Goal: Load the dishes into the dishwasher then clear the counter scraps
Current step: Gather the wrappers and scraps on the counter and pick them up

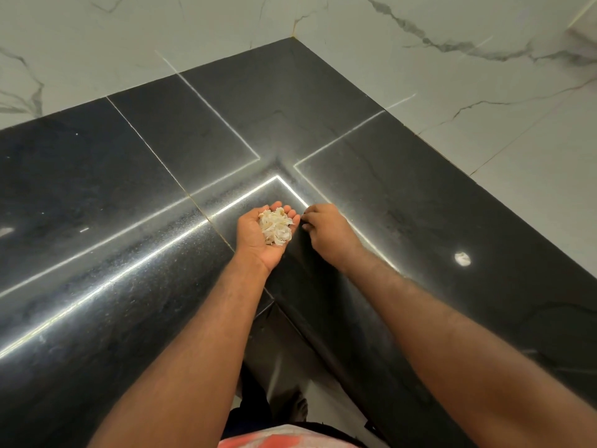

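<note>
My left hand [258,234] lies palm up over the inner corner of the black stone counter [403,195]. A small heap of pale, papery scraps [276,226] sits in its cupped palm, with the fingers only slightly bent. My right hand [326,232] is just to the right, knuckles up and fingers curled. Its fingertips are down at the counter, close to the left hand's fingertips. I see no scrap between the right hand's fingers. No dishes or dishwasher are in view.
The L-shaped counter meets white marbled wall tiles [452,59] at the back and right. Bright light strips reflect across the polished stone, and a round white glare spot [462,258] shows on the right. Below the counter's edge I see floor and my own foot [298,407].
</note>
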